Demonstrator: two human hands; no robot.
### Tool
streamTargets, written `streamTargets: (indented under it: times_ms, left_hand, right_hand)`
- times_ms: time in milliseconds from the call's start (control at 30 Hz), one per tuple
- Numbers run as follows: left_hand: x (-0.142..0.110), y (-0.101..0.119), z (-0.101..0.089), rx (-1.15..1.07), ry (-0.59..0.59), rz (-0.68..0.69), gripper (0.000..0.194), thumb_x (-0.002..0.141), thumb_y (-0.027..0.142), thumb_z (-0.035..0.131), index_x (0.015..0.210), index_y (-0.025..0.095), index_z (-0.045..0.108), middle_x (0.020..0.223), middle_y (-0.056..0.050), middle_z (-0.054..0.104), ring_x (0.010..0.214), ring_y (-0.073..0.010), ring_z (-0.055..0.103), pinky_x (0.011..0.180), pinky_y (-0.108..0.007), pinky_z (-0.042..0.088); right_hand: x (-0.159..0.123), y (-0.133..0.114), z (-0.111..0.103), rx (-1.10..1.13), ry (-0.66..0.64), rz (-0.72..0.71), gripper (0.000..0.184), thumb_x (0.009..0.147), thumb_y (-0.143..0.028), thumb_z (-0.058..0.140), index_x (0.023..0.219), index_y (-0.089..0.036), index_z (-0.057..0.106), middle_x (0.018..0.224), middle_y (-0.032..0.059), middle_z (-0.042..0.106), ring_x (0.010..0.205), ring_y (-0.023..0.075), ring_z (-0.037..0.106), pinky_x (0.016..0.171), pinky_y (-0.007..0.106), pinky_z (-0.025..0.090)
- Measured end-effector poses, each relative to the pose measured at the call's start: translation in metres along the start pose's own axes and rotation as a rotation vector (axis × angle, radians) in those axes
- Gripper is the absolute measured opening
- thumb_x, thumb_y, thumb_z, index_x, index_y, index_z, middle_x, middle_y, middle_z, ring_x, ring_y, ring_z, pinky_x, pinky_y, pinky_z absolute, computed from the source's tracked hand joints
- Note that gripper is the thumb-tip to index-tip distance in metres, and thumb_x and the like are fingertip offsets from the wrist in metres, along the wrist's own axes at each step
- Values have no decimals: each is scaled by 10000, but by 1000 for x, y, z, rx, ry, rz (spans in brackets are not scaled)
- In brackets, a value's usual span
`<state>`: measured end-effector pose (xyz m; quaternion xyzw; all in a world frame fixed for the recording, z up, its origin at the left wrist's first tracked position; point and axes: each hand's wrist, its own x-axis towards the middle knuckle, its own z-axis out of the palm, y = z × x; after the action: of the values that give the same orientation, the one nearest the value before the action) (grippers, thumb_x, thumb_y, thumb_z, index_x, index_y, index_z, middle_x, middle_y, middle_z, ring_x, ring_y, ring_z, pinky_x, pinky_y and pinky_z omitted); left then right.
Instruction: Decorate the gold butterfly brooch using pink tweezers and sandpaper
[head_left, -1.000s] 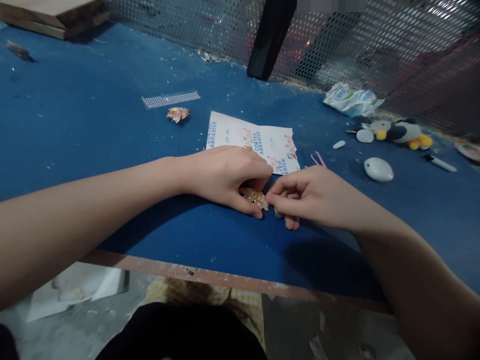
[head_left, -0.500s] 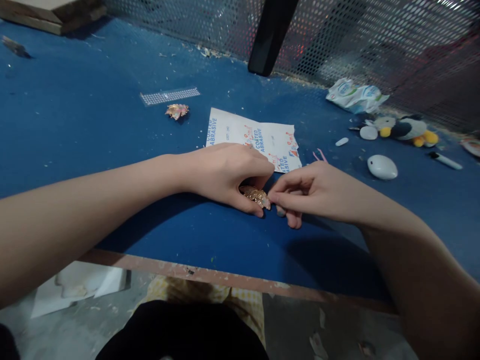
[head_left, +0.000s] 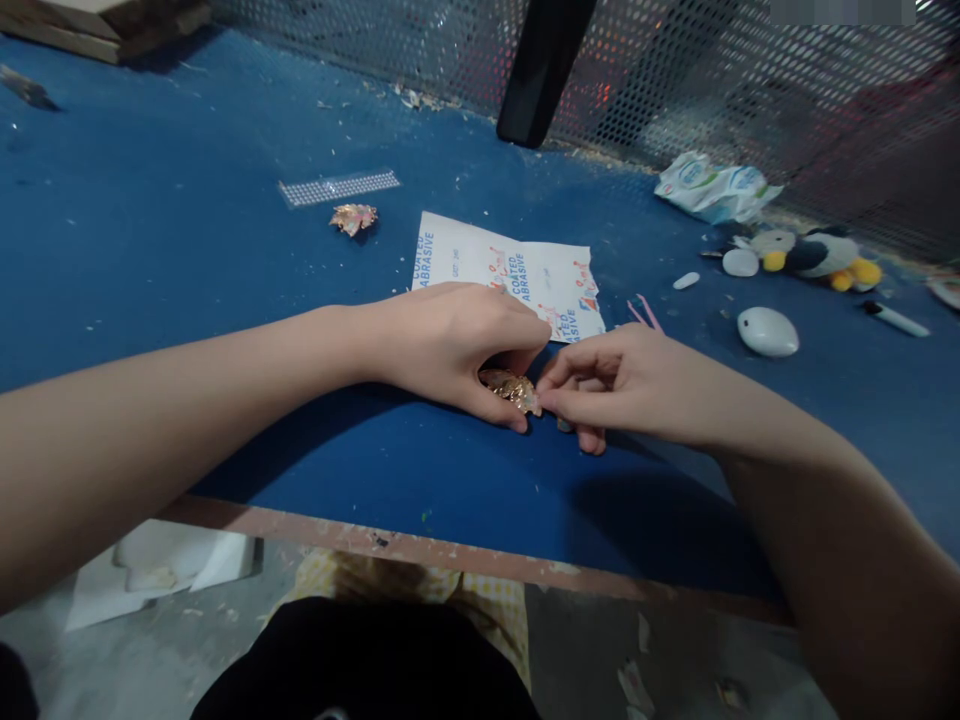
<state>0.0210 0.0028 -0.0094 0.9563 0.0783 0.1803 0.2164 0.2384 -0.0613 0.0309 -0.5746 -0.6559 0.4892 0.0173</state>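
Observation:
My left hand rests on the blue tabletop, its thumb and fingers curled round a small gold-coloured ornament with a pinkish, leaf-like surface. Much of the ornament is hidden inside that hand. From the right, my right hand pinches the ornament's right tip between thumb and forefinger, the other fingers bent beneath. Two thin pink prongs show just beyond my right hand; I cannot tell whether they are held or lie on the table. A similar gold ornament lies farther off to the left.
Sandpaper, printed side up, lies behind my hands. A strip of small beads is back left. On the right are a white mouse-like object, a plush toy, a marker and a wipes packet. Mesh borders the back.
My left hand keeps its hold on the ornament. The lower fingers of my right hand have shifted very slightly while the pinch stays at the tip. The view has moved a little.

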Motion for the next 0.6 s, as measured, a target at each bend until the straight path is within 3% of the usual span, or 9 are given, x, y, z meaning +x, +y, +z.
streamTargets:
  times_ms: [400,600]
  left_hand:
    - [0,1,0,17,8,19,308,838,407,817,823,185,604,775,-6,649,713,-151,576,641,-267,345]
    - [1,2,0,8,3,4,300,839,405,811,822,185,608,778,-7,653,709,-147,571,633,-264,344]
  right_hand:
    - [0,0,3,-12,38,-16,118,777,-293,712,833,-192,734,602,-7,686,485,125,666,493,220,531]
    - [0,1,-4,63,-27,-24,154,799,-305,717,876,-179,758,654,2,730,527,139,708,540,233,584]
